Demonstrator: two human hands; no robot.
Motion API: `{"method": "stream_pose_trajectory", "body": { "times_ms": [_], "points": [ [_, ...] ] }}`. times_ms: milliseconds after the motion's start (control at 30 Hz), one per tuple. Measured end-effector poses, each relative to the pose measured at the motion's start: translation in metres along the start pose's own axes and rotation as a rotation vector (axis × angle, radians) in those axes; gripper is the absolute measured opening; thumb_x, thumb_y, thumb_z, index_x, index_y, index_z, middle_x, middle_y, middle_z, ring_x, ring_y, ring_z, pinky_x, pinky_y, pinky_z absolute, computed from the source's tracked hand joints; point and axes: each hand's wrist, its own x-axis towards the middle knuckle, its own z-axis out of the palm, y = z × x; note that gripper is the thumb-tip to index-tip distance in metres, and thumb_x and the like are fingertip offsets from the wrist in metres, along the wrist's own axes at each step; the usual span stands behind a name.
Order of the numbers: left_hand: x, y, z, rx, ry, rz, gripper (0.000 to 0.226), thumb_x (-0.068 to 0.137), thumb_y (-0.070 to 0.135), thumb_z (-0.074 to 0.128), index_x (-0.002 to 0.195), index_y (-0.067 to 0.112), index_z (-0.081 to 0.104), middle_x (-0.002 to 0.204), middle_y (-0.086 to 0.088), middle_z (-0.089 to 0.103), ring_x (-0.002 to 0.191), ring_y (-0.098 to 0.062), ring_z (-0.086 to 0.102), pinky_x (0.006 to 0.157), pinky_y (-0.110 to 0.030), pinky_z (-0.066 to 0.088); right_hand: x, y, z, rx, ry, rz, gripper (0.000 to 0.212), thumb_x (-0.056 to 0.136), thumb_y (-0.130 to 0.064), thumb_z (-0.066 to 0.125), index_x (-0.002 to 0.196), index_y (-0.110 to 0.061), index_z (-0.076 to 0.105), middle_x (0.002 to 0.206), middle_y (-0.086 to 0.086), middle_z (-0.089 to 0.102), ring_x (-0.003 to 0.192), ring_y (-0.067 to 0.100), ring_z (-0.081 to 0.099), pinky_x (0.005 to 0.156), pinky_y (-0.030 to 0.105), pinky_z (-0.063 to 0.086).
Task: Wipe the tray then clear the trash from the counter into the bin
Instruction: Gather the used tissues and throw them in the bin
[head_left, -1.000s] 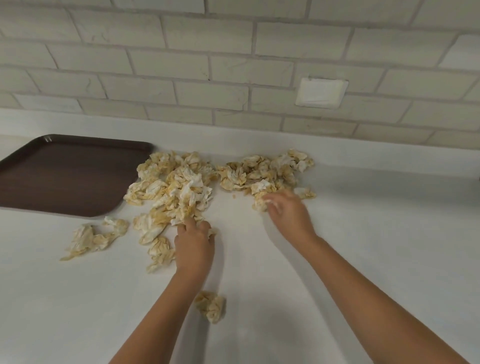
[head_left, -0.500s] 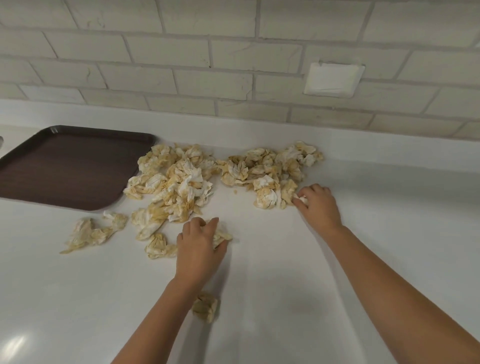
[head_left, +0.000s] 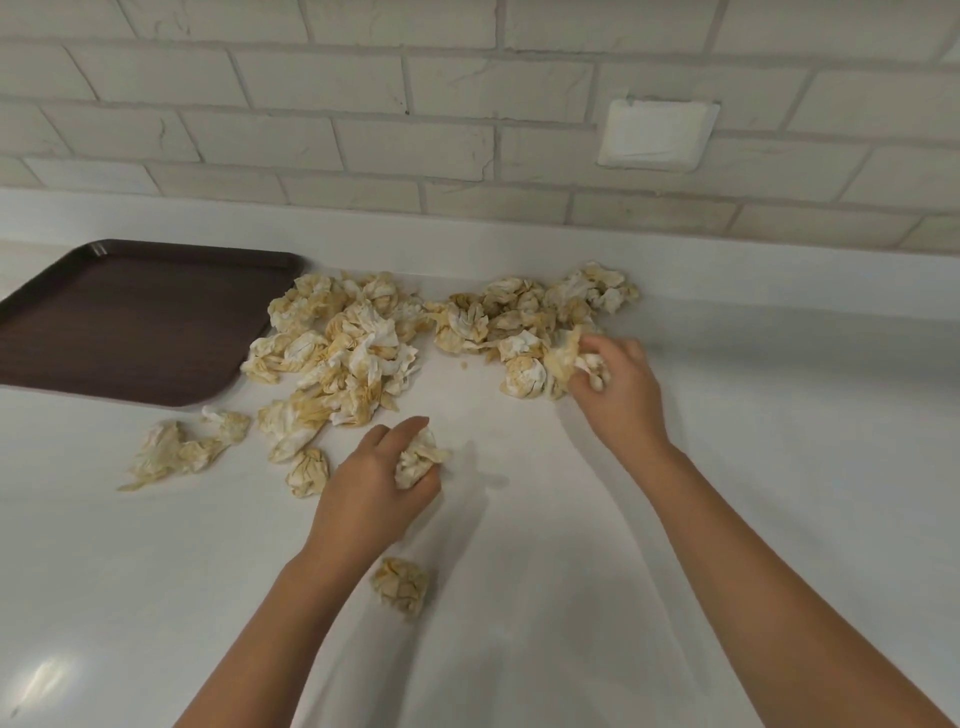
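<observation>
Trash, made up of crumpled paper tissues stained yellow-brown, lies scattered across a white bench. Nearest the viewer, a lone wad sits just beside the left forearm. A little farther on, the left hand has its fingers curled round a small tissue ball and grips it low over the surface. To its left lie another small wad and a loose straggle of pieces. Farther and to the right, the right hand reaches into the mess, its fingers closed on a clump at the near edge of the smaller heap. The larger heap lies to the left of that one, just beside the corner of a dark brown tray, which holds nothing. Behind everything rises a pale tiled wall with a white cover plate. No bin is in view. The tissues look very light, soft and easy to squash, so they should pack down into handfuls. They can be taken hold of anywhere, best by scooping from the edges of a heap inward. Loose scraps are likely to slip out of an overfull grip.
</observation>
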Motion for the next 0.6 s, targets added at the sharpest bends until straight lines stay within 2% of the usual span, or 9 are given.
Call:
{"method": "stream_pose_trajectory", "body": {
  "times_ms": [67, 133, 200, 300, 367, 467, 533, 600],
  "points": [
    [-0.012, 0.0, 0.001, 0.125, -0.104, 0.029, 0.056, 0.086, 0.047, 0.057, 0.138, 0.034, 0.041, 0.113, 0.008, 0.049, 0.088, -0.017, 0.059, 0.062, -0.027, 0.045, 0.015, -0.007, 0.017, -0.108, -0.158, -0.036, 0.049, 0.087, -0.022, 0.061, 0.134, -0.022, 0.049, 0.127, 0.008, 0.044, 0.106, 0.02, 0.05, 0.084, 0.024, 0.04],
    [-0.027, -0.001, 0.008, 0.233, -0.204, 0.032, 0.059, 0.086, 0.057, 0.051, 0.139, 0.036, 0.035, 0.114, 0.007, 0.044, 0.092, -0.016, 0.058, 0.061, -0.025, 0.042, 0.021, -0.006, 0.039, -0.267, -0.334, -0.03, 0.055, 0.089, -0.037, 0.059, 0.14, -0.025, 0.04, 0.138, 0.011, 0.037, 0.12, 0.028, 0.043, 0.094, 0.036, 0.043],
    [-0.04, -0.004, 0.017, 0.281, -0.259, 0.037, 0.066, 0.082, 0.067, 0.047, 0.139, 0.035, 0.035, 0.117, 0.004, 0.041, 0.099, -0.017, 0.056, 0.064, -0.024, 0.043, 0.019, -0.001, 0.056, -0.433, -0.406, -0.04, 0.06, 0.087, -0.047, 0.058, 0.139, -0.025, 0.039, 0.139, 0.012, 0.035, 0.122, 0.031, 0.039, 0.095, 0.042, 0.043],
    [-0.051, -0.01, 0.022, 0.27, -0.211, 0.09, 0.093, 0.066, 0.09, 0.022, 0.137, 0.033, 0.039, 0.113, 0.003, 0.044, 0.098, -0.018, 0.056, 0.068, -0.027, 0.048, 0.014, 0.002, 0.059, -0.397, -0.302, -0.057, 0.049, 0.085, -0.041, 0.063, 0.126, -0.018, 0.047, 0.125, 0.012, 0.044, 0.108, 0.03, 0.049, 0.081, 0.037, 0.046],
    [-0.055, -0.013, 0.02, 0.207, -0.199, 0.108, 0.098, 0.065, 0.092, 0.015, 0.14, 0.032, 0.036, 0.114, 0.004, 0.044, 0.101, -0.017, 0.054, 0.074, -0.028, 0.05, 0.007, 0.003, 0.054, -0.279, -0.249, -0.041, 0.043, 0.082, -0.034, 0.068, 0.117, -0.015, 0.05, 0.115, 0.01, 0.047, 0.096, 0.029, 0.055, 0.071, 0.032, 0.045],
    [-0.062, -0.017, 0.017, 0.224, -0.183, 0.203, 0.096, 0.068, 0.09, 0.029, 0.141, 0.027, 0.037, 0.115, 0.001, 0.049, 0.1, -0.019, 0.055, 0.075, -0.03, 0.052, -0.01, 0.005, 0.04, -0.081, -0.172, 0.043, 0.046, 0.077, -0.028, 0.074, 0.116, -0.015, 0.052, 0.108, 0.006, 0.048, 0.087, 0.024, 0.057, 0.067, 0.027, 0.041],
    [-0.066, -0.021, 0.02, 0.287, -0.164, 0.252, 0.092, 0.069, 0.084, 0.043, 0.138, 0.023, 0.043, 0.11, -0.002, 0.055, 0.091, -0.02, 0.058, 0.067, -0.031, 0.054, -0.026, 0.006, 0.027, 0.05, -0.127, 0.125, 0.048, 0.074, -0.023, 0.075, 0.117, -0.015, 0.053, 0.105, 0.002, 0.052, 0.087, 0.018, 0.055, 0.071, 0.025, 0.041],
    [-0.067, -0.023, 0.026, 0.29, -0.118, 0.267, 0.078, 0.074, 0.071, 0.049, 0.133, 0.021, 0.048, 0.103, -0.005, 0.058, 0.083, -0.022, 0.061, 0.058, -0.031, 0.054, -0.041, 0.005, 0.013, 0.198, -0.083, 0.217, 0.045, 0.072, -0.017, 0.077, 0.109, -0.018, 0.052, 0.095, -0.005, 0.058, 0.082, 0.012, 0.057, 0.069, 0.025, 0.043]
  ]
}}
